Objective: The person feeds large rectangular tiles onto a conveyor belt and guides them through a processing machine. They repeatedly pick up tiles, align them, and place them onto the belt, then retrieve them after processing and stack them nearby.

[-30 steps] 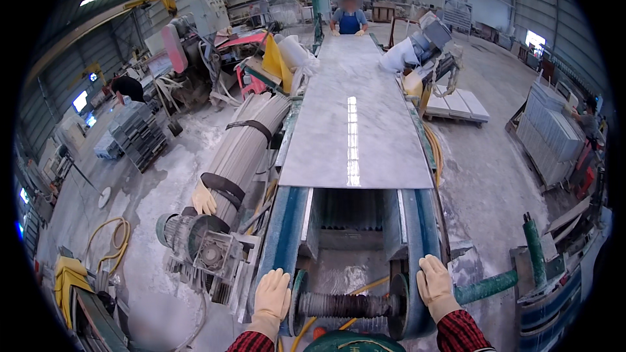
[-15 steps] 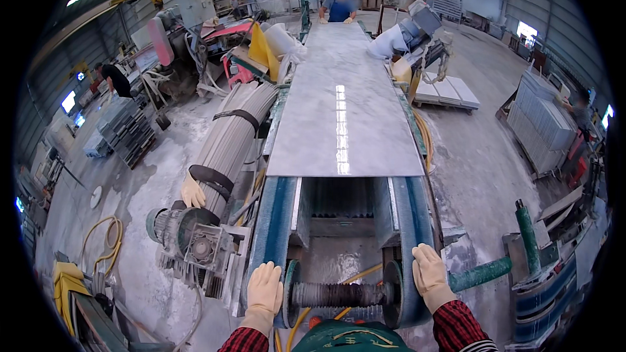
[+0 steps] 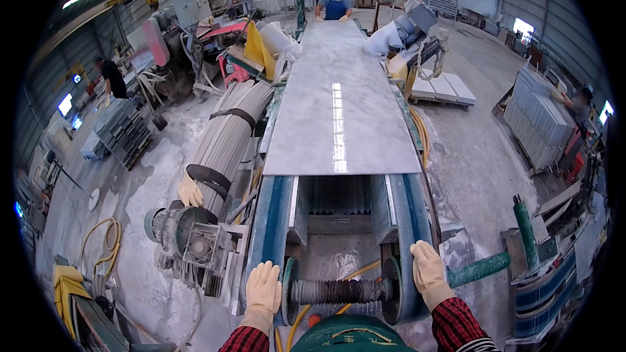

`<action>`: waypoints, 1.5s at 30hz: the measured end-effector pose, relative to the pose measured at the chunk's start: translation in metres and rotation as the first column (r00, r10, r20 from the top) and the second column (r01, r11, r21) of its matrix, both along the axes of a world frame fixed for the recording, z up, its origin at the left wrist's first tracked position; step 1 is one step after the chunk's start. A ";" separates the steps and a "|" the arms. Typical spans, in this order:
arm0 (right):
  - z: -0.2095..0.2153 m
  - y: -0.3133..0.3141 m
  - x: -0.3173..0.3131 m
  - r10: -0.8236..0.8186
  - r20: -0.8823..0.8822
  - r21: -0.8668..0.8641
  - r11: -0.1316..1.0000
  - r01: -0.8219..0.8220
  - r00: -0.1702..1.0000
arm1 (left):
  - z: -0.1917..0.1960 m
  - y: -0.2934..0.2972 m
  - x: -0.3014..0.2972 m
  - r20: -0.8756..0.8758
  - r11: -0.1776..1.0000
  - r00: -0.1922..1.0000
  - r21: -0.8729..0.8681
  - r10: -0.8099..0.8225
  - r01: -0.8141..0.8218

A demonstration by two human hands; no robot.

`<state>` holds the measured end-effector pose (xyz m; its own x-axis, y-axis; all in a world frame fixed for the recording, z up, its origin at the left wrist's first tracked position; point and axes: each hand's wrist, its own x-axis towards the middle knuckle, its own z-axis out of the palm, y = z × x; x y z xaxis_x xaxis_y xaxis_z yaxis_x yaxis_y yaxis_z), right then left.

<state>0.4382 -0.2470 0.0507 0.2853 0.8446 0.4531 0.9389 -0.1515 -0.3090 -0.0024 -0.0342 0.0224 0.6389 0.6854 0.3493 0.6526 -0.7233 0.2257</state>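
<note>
My left hand (image 3: 264,292), in a cream rubber glove, lies flat near the front end of the left blue conveyor belt (image 3: 270,215). Its fingers are stretched out. On the right blue conveyor belt (image 3: 405,205), my right hand (image 3: 428,272) rests in a matching glove, fingers extended over the outer edge. Neither hand holds anything. Beyond both hands, a long pale grey polished stone slab (image 3: 305,133) lies across the two belts, its near edge well ahead of my fingers. A person (image 3: 335,8) in a blue apron has gloved hands at its far end.
A ribbed roller (image 3: 339,291) spans the gap between the belts. On the left stand a dusty motor (image 3: 202,241) and a strapped ribbed roll (image 3: 228,130) with a loose glove (image 3: 190,190). Green pipe (image 3: 479,269) juts at right. Stacked slabs (image 3: 538,117) stand farther right.
The view has shifted slightly. My hands stay on the belts, and the slab shows no clear movement. The worker at far left stands more upright; the one at far right has an arm stretched over the stack.
</note>
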 end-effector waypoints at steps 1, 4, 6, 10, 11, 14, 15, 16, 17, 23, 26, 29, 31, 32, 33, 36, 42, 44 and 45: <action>0.003 -0.001 0.000 -0.001 -0.005 -0.015 1.000 0.001 1.000 | 0.000 0.000 0.001 0.004 1.000 1.000 0.002 -0.006 0.006; 0.008 -0.001 -0.001 0.034 0.059 0.076 0.996 -0.038 0.998 | -0.004 -0.001 0.000 0.005 1.000 1.000 0.018 -0.013 0.013; 0.005 -0.001 -0.002 0.035 0.088 0.067 0.997 -0.041 0.996 | -0.009 -0.002 -0.005 -0.007 1.000 1.000 0.023 -0.008 0.008; 0.002 -0.002 0.001 0.066 0.083 0.038 0.997 -0.070 0.994 | -0.025 0.003 -0.011 -0.030 1.000 1.000 0.023 -0.001 0.001; 0.003 -0.001 0.002 0.075 0.062 0.017 0.997 -0.076 0.995 | -0.027 0.005 -0.011 -0.029 0.999 1.000 0.032 -0.001 0.002; -0.011 0.000 0.005 0.016 0.041 0.054 0.998 -0.019 0.999 | 0.005 0.020 0.004 -0.098 0.962 0.994 -0.263 0.049 -0.073; -0.009 0.006 0.005 0.000 0.048 0.095 0.995 -0.005 0.999 | 0.016 0.028 0.009 -0.117 0.928 0.990 -0.356 0.075 -0.112; -0.008 0.005 -0.002 -0.031 0.000 0.044 0.999 0.031 1.000 | 0.021 0.034 0.009 -0.120 0.930 0.991 -0.353 0.065 -0.104; -0.008 0.008 -0.003 -0.037 0.018 0.090 0.995 0.035 0.999 | 0.018 0.040 0.011 -0.099 0.967 0.994 -0.243 0.052 -0.074; -0.022 -0.008 0.002 -0.160 -0.060 0.127 0.978 0.167 0.985 | -0.012 0.050 0.038 -0.094 0.997 0.995 -0.075 -0.031 0.024; -0.004 -0.006 -0.004 -0.151 -0.115 0.043 0.987 0.157 0.982 | -0.031 0.053 0.029 0.007 0.992 1.000 -0.129 0.010 -0.009; -0.007 0.005 -0.001 -0.085 -0.083 0.046 0.995 0.089 0.993 | -0.033 0.061 0.007 -0.051 0.769 0.912 0.520 -0.407 0.373; -0.015 -0.002 -0.004 -0.072 -0.048 0.074 0.994 0.075 0.996 | -0.026 0.052 0.010 0.001 0.944 0.965 0.207 -0.263 0.257; -0.016 -0.010 -0.003 -0.092 -0.043 0.014 0.996 0.093 0.995 | -0.019 0.044 0.017 -0.004 0.984 0.984 0.039 -0.176 0.176; -0.014 -0.013 -0.003 -0.105 -0.038 0.024 0.994 0.106 0.994 | -0.013 0.042 0.022 -0.035 0.984 0.984 0.027 -0.172 0.173; -0.011 -0.011 -0.008 -0.108 -0.040 0.041 0.993 0.110 0.993 | -0.006 0.043 0.019 -0.114 0.988 0.983 0.030 -0.146 0.150; -0.020 0.010 -0.006 -0.097 -0.131 0.018 0.995 0.101 0.987 | -0.040 0.051 -0.002 0.032 0.988 0.989 0.064 -0.143 0.140; -0.028 -0.014 0.002 -0.144 -0.097 -0.013 0.990 0.143 0.985 | -0.034 0.048 0.019 0.029 0.984 0.985 -0.030 -0.173 0.173; -0.024 -0.013 -0.002 -0.202 -0.078 0.022 0.979 0.204 0.976 | -0.026 0.048 0.023 0.012 0.984 0.987 -0.073 -0.162 0.163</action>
<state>0.4362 -0.2598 0.0265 0.4838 0.7521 0.4476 0.8635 -0.3267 -0.3843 0.0201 0.0138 -0.0041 0.7421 0.5965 0.3057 0.5262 -0.8010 0.2854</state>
